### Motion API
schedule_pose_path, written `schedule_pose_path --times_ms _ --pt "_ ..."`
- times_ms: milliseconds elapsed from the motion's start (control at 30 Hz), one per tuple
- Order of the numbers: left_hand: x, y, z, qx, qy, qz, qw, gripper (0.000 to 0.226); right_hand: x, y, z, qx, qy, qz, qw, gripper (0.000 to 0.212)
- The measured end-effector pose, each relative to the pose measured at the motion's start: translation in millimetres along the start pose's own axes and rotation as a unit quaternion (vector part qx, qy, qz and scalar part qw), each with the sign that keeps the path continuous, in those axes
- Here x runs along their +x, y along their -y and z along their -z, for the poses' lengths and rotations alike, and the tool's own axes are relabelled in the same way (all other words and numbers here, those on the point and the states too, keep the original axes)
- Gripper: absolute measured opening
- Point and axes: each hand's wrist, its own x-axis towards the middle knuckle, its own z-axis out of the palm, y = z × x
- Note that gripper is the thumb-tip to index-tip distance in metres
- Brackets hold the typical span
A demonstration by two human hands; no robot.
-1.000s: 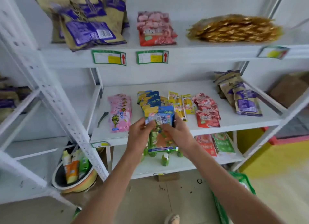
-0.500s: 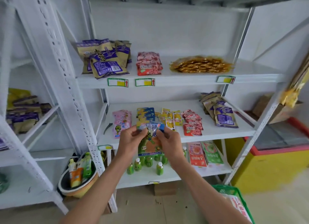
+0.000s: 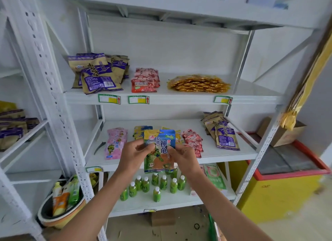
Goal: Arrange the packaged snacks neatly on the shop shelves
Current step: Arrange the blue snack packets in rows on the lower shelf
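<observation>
A blue, yellow and green snack packet (image 3: 159, 151) is held upright in front of the middle shelf (image 3: 224, 151). My left hand (image 3: 133, 155) pinches its left edge and my right hand (image 3: 183, 159) pinches its right edge. Behind it on that shelf lie a row of matching blue-yellow packets (image 3: 142, 131), pink packets (image 3: 115, 143), red packets (image 3: 193, 140) and purple-tan bags (image 3: 223, 133). The upper shelf (image 3: 251, 91) carries purple-tan bags (image 3: 98, 72), red packets (image 3: 145, 81) and a gold pack (image 3: 197, 83).
Small green bottles (image 3: 156, 185) and green packets (image 3: 214, 176) stand on the lower shelf. A bowl of bottles (image 3: 61, 206) sits on the floor at left. A red and yellow chest freezer (image 3: 287, 178) is at right, a green basket (image 3: 213, 228) below my right arm.
The view has tilted up and pulled back from the shelves. The packet has risen a little between both hands, which still grip it.
</observation>
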Motion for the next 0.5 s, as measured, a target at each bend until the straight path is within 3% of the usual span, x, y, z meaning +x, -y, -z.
schedule_pose_path --times_ms 167,267,500 --pt "7.8 2.3 -8.7 -0.017 0.062 0.064 0.996 0.004 9.9 0.8 15.2 -0.002 0.018 0.003 1.000 0.022" --pt "11.7 2.1 -11.6 -0.014 0.051 0.066 0.996 0.019 11.6 2.1 12.4 -0.013 0.030 0.010 0.999 0.015" --pt "27.1 -5.1 -12.0 -0.030 -0.001 0.104 0.994 0.020 15.9 -2.6 2.4 0.020 0.055 -0.003 0.998 0.012"
